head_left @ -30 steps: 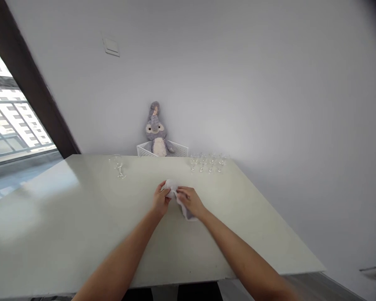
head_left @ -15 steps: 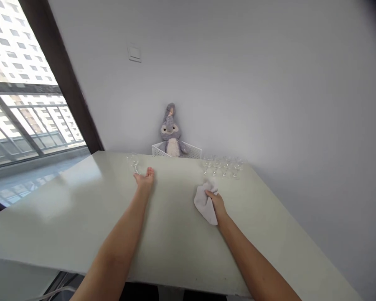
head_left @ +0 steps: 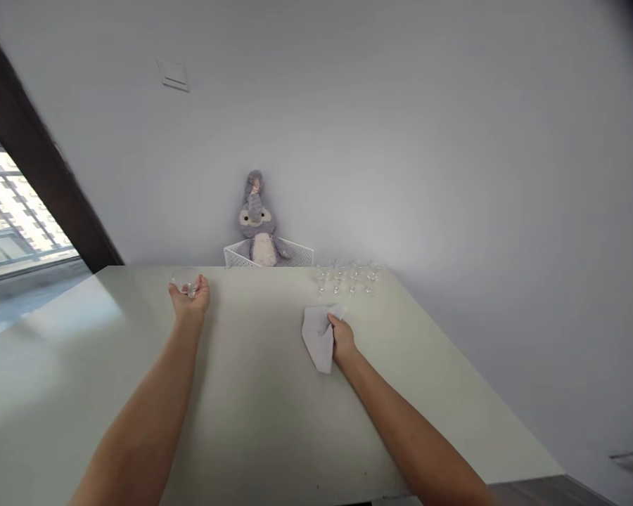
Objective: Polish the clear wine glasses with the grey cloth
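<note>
At the far left of the table, my left hand (head_left: 190, 299) is curled around a small clear stemmed glass (head_left: 183, 275), thumb on its left and fingers on its right. The hand hides much of the glass, and I cannot tell whether its base touches the tabletop. My right hand (head_left: 342, 339) grips a pale grey cloth (head_left: 317, 337) between thumb and fingers, and the cloth spreads out to the left of it. Just beyond the cloth, several clear stemmed glasses (head_left: 352, 275) stand close together near the table's back right.
The pale table (head_left: 258, 393) meets a grey wall at the back and right. Behind its far edge, a white perforated basket (head_left: 300, 256) holds a grey plush toy (head_left: 256, 218). A dark-framed window (head_left: 26, 133) is at the left.
My left hand has gone from open beside the single glass to closed around it. My right hand still holds the cloth. The view has turned to the right.
</note>
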`<action>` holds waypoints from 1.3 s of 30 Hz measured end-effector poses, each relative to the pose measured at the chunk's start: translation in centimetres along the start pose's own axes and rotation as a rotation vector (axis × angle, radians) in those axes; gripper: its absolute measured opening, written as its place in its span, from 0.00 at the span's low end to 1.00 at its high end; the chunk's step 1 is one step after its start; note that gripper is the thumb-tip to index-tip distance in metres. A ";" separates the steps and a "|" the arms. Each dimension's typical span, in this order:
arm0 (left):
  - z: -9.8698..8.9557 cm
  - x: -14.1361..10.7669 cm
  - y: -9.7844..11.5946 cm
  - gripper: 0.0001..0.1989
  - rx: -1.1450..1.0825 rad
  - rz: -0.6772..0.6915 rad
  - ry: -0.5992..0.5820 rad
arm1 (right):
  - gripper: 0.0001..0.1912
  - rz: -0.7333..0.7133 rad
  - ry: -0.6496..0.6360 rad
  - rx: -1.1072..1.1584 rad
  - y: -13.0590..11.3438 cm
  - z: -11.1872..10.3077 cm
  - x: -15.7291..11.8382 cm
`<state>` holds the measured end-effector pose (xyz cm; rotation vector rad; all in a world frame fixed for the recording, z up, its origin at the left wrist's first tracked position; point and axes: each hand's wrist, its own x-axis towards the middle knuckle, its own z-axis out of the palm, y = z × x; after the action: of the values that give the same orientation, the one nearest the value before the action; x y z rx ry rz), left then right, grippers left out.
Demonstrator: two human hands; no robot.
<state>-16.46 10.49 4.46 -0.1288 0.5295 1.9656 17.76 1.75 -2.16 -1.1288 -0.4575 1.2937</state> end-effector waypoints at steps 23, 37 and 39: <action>-2.5 -12.0 -7.9 0.05 0.337 -0.320 -0.223 | 0.09 -0.210 0.103 -0.256 -1.5 2.5 3.8; -5.6 -17.6 -11.7 0.15 0.603 -0.157 -0.606 | 0.28 -0.752 -0.507 -0.713 -0.1 4.3 -10.2; -5.7 -17.5 -11.3 0.16 0.647 -0.138 -0.657 | 0.27 -0.697 -0.525 -0.708 0.4 4.1 -10.1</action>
<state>0.49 -2.49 1.44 0.8325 0.6566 1.4938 11.43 -5.85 2.36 -1.0187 -1.6372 0.7850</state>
